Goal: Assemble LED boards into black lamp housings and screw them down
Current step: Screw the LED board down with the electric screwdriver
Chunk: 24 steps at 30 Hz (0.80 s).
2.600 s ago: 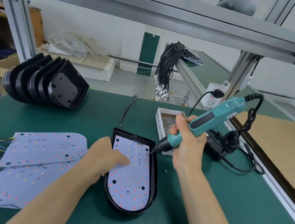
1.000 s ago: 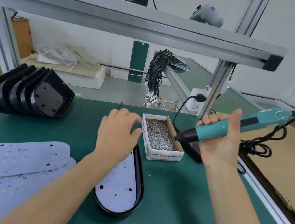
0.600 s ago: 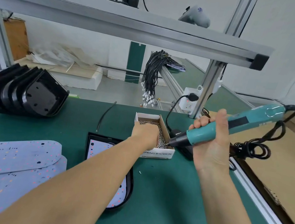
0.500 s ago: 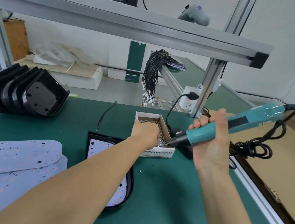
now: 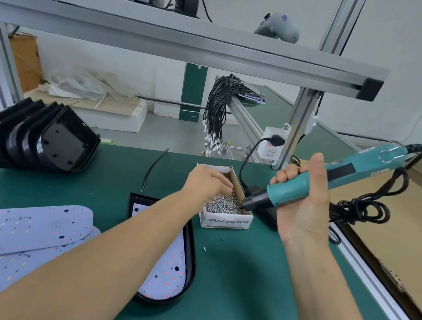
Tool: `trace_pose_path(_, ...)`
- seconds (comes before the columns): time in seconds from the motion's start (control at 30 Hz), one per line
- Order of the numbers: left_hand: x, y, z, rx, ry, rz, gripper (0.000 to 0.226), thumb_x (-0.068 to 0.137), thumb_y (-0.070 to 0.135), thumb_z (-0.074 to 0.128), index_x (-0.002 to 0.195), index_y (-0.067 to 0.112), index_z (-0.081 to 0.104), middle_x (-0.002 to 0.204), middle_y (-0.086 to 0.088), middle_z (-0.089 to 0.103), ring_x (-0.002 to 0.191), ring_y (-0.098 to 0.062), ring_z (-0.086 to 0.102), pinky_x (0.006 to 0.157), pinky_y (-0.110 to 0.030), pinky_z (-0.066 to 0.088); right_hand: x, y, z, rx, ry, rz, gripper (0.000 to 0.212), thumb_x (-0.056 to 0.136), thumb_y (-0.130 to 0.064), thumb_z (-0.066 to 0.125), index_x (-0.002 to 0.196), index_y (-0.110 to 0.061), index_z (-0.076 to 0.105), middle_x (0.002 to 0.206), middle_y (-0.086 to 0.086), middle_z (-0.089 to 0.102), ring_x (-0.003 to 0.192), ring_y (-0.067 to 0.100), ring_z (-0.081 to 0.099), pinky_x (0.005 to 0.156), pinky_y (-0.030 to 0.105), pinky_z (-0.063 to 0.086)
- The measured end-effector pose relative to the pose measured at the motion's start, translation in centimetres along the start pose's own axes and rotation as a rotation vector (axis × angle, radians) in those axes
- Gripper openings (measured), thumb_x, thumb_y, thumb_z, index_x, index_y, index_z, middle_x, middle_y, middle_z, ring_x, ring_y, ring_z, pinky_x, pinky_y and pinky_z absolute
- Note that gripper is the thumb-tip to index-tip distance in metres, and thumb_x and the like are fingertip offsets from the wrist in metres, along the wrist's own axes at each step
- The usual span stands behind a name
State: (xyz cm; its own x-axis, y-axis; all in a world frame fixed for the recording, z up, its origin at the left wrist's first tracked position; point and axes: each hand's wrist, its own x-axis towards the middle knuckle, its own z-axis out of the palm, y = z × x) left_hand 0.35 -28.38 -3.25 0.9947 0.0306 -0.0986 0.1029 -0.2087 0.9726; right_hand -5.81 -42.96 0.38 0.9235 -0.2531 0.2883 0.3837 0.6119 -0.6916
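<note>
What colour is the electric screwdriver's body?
Teal, with a black nose; the head view shows the electric screwdriver clearly.

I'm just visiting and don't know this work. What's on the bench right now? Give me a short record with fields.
Left hand: reaching into the screw box, fingers curled over the screws
Right hand: grips the teal electric screwdriver, tip over the box
Work piece: black lamp housing with an LED board lying in it
Spare boards: loose LED boards, at left
Spare housings: nested black stack, far left
Surface: green bench mat
</note>
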Motion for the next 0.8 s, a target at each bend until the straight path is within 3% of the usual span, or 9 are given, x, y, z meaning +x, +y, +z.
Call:
trace_pose_path(0.07,-0.3,0.4,-0.4,-0.159,-0.003,-0.067,0.012,0.074,-0.012,0.070,0.076,0.000,0.072,0.063,-0.011,0.060,0.047,-0.013,0.050,0.043,-0.016,0.042,0.0,0.1,0.3,0.002,-0.006,0.003,0.027,0.079,-0.041,0.065,0.079,-0.020,0.047,0.066,-0.002,0.045,0.059,0.013,0.045,0.065,0.026,0.043)
trace_pose_path(0.17,-0.3,0.6,-1.1,-0.273,-0.021,-0.141,0.013,0.077,-0.014,0.067,0.080,-0.001,0.068,0.067,-0.014,0.064,0.041,-0.011,0.055,0.045,-0.020,0.049,-0.1,0.1,0.7,0.007,-0.004,0.003,0.028,0.078,-0.040,0.066,0.078,-0.020,0.047,0.064,-0.002,0.046,0.059,0.013,0.045,0.065,0.026,0.043)
trace_pose_path(0.27,-0.2,0.2,-1.4,-0.260,-0.006,-0.137,0.011,0.084,-0.012,0.063,0.091,-0.004,0.066,0.072,-0.015,0.066,0.042,-0.010,0.058,0.049,-0.020,0.053,-0.2,0.3,1.1,0.020,-0.007,0.016,0.027,0.077,-0.040,0.066,0.078,-0.020,0.048,0.064,-0.003,0.046,0.058,0.012,0.045,0.063,0.025,0.044)
trace_pose_path(0.43,-0.1,-0.6,-1.6,-0.209,-0.016,-0.123,0.007,0.086,-0.004,0.066,0.082,0.002,0.067,0.070,-0.011,0.067,0.044,-0.009,0.060,0.047,-0.019,0.052,-0.3,0.2,1.2,0.019,-0.026,0.027,0.036,0.069,-0.043,0.073,0.078,-0.020,0.048,0.064,-0.003,0.045,0.058,0.012,0.045,0.063,0.024,0.045)
trace_pose_path(0.6,-1.0,-0.1,-2.3,-0.673,-0.087,-0.280,0.009,0.088,-0.008,0.059,0.087,0.000,0.064,0.062,-0.008,0.071,0.049,-0.011,0.067,0.052,-0.021,0.057,-0.6,0.3,1.3,0.029,-0.021,0.027,0.033,0.074,-0.043,0.071,0.077,-0.020,0.047,0.064,-0.004,0.046,0.058,0.012,0.046,0.065,0.026,0.044)
trace_pose_path(0.7,-3.1,-0.2,-3.2,-0.823,-0.173,-0.287,0.008,0.090,0.002,0.060,0.088,0.004,0.068,0.071,-0.007,0.074,0.059,-0.013,0.071,0.053,-0.024,0.058,-1.0,0.2,1.8,0.080,-0.071,0.023,0.053,0.055,-0.053,0.087,0.074,-0.021,0.049,0.065,-0.004,0.048,0.060,0.013,0.049,0.066,0.026,0.047)
trace_pose_path(0.8,-5.8,-0.9,-4.8,-0.848,-0.194,-0.289,0.012,0.086,0.012,0.064,0.078,0.010,0.073,0.076,-0.004,0.075,0.063,-0.013,0.072,0.052,-0.023,0.057,-1.4,0.2,2.7,0.167,-0.180,0.009,0.062,0.042,-0.061,0.087,0.071,-0.022,0.050,0.068,-0.005,0.049,0.062,0.013,0.050,0.069,0.026,0.048)
